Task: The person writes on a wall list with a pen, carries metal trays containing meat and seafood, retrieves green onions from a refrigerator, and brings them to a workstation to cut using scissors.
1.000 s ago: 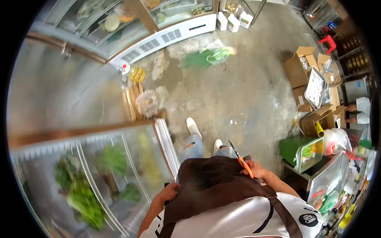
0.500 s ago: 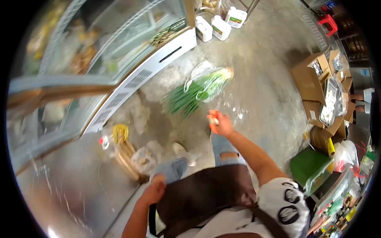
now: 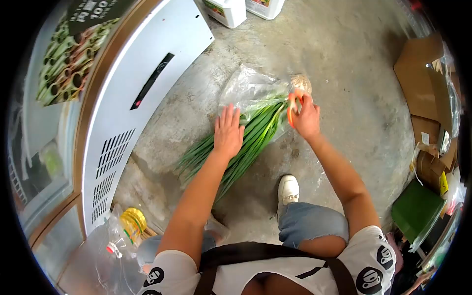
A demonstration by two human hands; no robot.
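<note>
A long bunch of green onions [image 3: 255,135] lies on the concrete floor, its root end at the upper right. A clear plastic bag [image 3: 248,88] is partly round it, crumpled on its far side. My left hand [image 3: 228,132] rests open, fingers stretched out, on the near edge of the bag and the leaves. In my right hand [image 3: 307,118] are scissors with orange handles [image 3: 292,110], held close by the root end; their blades are hard to make out.
On the left stands a glass-fronted fridge with a white base panel [image 3: 142,93]. White jugs [image 3: 227,11] are at the top. An oil bottle [image 3: 132,221] stands at lower left. Cardboard boxes [image 3: 418,73] and a green bin [image 3: 418,209] line the right side.
I have bent down closer to the floor. My left hand has come from beside my knee onto the green onions, and my right hand has brought the scissors to the root end.
</note>
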